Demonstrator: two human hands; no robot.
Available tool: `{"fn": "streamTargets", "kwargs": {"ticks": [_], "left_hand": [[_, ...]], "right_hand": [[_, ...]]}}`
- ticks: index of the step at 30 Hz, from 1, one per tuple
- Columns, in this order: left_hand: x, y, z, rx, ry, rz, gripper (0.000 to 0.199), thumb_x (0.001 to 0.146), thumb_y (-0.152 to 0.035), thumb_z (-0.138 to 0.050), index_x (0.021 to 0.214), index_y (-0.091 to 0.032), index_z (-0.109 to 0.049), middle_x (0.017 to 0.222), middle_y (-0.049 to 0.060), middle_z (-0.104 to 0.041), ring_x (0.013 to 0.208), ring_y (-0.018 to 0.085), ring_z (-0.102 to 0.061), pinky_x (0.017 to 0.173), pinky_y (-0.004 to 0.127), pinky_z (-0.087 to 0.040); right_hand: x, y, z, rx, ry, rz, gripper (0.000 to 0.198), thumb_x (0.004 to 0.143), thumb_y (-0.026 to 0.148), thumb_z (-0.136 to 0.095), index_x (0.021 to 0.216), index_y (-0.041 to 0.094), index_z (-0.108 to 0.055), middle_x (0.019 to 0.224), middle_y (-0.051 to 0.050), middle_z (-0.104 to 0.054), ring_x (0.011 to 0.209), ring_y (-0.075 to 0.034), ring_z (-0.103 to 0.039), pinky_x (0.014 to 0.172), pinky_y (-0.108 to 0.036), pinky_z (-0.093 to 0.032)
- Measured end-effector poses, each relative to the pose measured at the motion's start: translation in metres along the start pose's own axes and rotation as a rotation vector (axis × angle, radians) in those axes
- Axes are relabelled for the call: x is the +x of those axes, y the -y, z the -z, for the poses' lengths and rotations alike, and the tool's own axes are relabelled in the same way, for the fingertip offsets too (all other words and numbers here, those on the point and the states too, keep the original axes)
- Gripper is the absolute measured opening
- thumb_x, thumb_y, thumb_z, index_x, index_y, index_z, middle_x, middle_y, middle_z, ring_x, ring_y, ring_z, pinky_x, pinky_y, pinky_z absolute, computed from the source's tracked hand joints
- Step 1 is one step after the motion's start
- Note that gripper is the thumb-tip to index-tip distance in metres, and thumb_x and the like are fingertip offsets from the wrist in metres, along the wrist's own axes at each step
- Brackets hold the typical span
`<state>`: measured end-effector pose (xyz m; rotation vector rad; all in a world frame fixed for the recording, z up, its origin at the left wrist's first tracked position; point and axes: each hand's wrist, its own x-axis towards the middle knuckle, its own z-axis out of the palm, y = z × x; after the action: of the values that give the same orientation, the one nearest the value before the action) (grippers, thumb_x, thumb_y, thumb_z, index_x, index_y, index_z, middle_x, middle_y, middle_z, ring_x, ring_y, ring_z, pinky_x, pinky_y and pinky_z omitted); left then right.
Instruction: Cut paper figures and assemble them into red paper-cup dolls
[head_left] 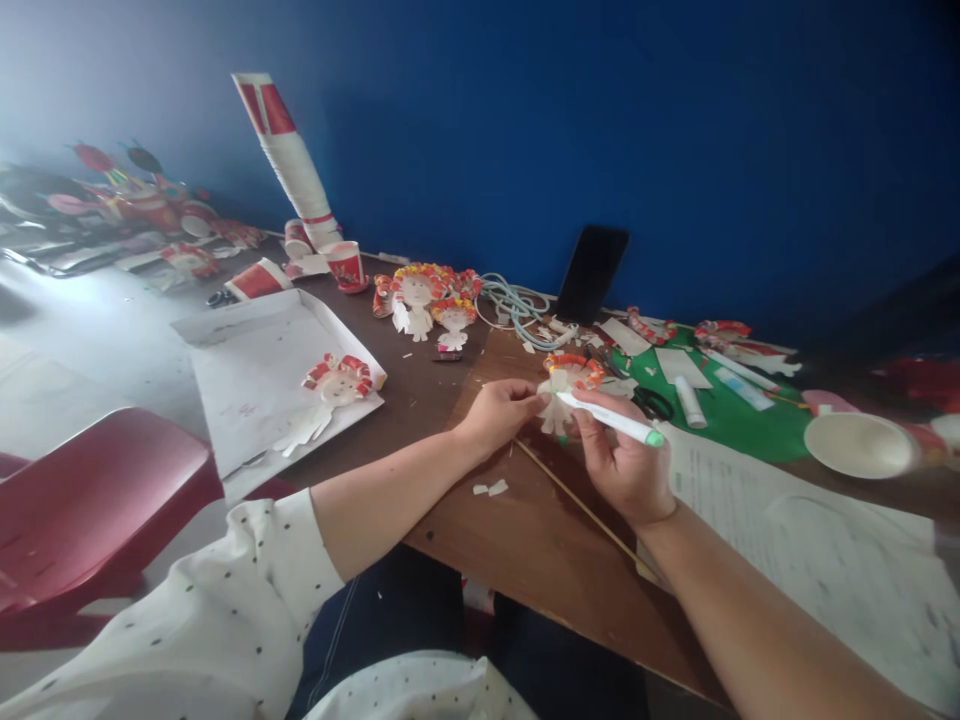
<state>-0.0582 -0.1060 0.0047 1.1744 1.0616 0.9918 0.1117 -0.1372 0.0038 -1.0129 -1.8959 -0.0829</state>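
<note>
My left hand [499, 415] pinches the edge of a white paper doll [555, 412] that has an orange, curled paper fringe at its top. In my right hand [630, 472] is a white marker [611, 417] with a green end, its tip against or just over the doll's body. Under my hands, a thin wooden stick [577, 503] lies slantwise on the brown table [480, 545]. Small white paper scraps [491, 488] lie near my left wrist. Another paper doll [337, 382] with a red and white fringe rests on a large white sheet [255, 350] to the left.
Several finished-looking dolls [420, 290] stand at the back near a coiled cable [517, 305]. A dark phone [592, 272] leans on the blue wall. A tall cup stack [289, 160] tilts at the left. Scissors [652, 403], a glue stick [690, 402] and a paper cup [861, 446] lie right.
</note>
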Motion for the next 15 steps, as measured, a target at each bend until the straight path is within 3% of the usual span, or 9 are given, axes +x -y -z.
{"fn": "streamTargets", "kwargs": {"ticks": [15], "left_hand": [[0.0043,0.0067,0.0016,0.042,-0.006,-0.035,0.03,0.07,-0.044,-0.064,0.069,-0.014,-0.06,0.06,-0.001,-0.055,0.053,0.007,-0.046,0.054,0.021,-0.035]], "right_hand": [[-0.0003,0.0013,0.0003,0.022,-0.019,-0.037,0.023,0.087,0.022,-0.055,0.109,0.019,-0.06,0.103,-0.011,-0.068,0.092,-0.022,-0.066,0.081,-0.037,-0.055]]}}
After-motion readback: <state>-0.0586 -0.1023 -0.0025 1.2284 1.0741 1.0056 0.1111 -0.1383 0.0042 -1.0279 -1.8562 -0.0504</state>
